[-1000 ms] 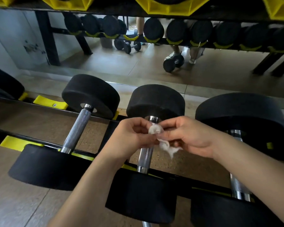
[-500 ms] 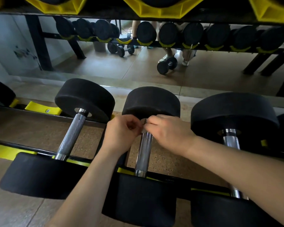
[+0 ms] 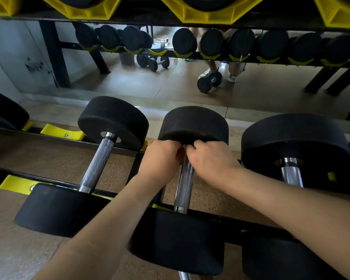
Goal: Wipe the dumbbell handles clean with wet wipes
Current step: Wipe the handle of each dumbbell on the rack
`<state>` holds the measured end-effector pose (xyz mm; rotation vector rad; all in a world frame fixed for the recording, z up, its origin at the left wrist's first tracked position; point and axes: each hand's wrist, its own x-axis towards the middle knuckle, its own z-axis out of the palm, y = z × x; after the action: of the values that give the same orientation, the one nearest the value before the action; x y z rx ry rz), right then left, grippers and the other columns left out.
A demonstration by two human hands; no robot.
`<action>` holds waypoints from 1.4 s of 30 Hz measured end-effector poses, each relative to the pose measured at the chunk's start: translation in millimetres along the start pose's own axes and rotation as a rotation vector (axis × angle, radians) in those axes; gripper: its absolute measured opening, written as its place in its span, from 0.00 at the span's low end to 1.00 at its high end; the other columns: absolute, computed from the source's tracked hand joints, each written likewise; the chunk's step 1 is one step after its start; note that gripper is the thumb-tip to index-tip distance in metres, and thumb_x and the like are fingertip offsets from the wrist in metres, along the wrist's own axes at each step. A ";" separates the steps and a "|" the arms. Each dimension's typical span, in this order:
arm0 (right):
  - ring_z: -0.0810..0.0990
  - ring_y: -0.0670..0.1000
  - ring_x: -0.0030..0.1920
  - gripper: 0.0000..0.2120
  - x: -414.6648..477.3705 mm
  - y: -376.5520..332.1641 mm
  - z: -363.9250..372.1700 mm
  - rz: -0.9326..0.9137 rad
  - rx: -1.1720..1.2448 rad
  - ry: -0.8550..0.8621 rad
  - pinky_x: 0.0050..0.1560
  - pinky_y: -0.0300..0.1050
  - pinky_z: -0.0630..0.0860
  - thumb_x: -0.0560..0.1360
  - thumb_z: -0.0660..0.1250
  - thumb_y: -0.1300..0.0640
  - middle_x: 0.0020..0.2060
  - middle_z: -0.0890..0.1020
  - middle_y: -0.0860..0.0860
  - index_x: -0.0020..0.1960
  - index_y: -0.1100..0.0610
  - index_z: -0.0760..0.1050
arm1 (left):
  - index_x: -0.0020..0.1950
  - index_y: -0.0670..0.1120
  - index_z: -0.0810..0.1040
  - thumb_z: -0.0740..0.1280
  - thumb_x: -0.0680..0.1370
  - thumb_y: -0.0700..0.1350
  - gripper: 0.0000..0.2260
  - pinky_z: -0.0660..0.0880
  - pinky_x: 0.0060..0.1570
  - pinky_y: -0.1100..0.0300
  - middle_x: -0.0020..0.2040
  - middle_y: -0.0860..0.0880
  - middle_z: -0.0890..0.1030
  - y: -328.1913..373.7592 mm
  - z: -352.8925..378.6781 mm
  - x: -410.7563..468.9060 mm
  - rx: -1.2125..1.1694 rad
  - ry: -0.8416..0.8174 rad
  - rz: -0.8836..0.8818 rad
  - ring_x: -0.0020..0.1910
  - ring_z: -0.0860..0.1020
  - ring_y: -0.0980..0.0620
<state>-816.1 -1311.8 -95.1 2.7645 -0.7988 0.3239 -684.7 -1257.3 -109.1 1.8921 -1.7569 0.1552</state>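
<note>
The middle dumbbell has a knurled steel handle (image 3: pixel 184 184) between two black heads and lies on the rack's lower tier. My left hand (image 3: pixel 162 158) and my right hand (image 3: pixel 210 158) meet at the handle's far end, just under the far head (image 3: pixel 194 124). The fingers of both hands curl inward there. Only a sliver of the white wet wipe (image 3: pixel 184 146) shows between the fingertips, pinched against the handle; the rest is hidden. The near part of the handle is bare.
A dumbbell with a bare handle (image 3: pixel 98 162) lies to the left and a larger one (image 3: pixel 291 172) to the right. Black rack rails (image 3: pixel 240 219) carry yellow cradles (image 3: pixel 18 184). An upper shelf (image 3: pixel 210 11) overhangs. A mirror (image 3: pixel 170 83) behind reflects more dumbbells and legs.
The wipe was held open in the air between both hands. Both hands have since moved forward and down onto the far end of the middle handle, and the wipe is now almost hidden.
</note>
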 end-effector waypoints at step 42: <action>0.82 0.54 0.43 0.09 -18.9 19.1 25.3 0.088 0.544 0.143 0.43 0.49 0.79 0.73 0.69 0.65 0.42 0.83 0.53 0.51 0.57 0.83 | 0.43 0.48 0.83 0.65 0.80 0.47 0.10 0.58 0.28 0.69 0.33 0.56 0.71 15.0 -2.0 -0.5 0.085 -0.126 -0.157 0.37 0.74 0.54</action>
<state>-838.6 -1325.6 -121.0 3.1473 -0.9061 0.8597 -698.4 -1255.9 -103.1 2.1337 -1.6969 0.0547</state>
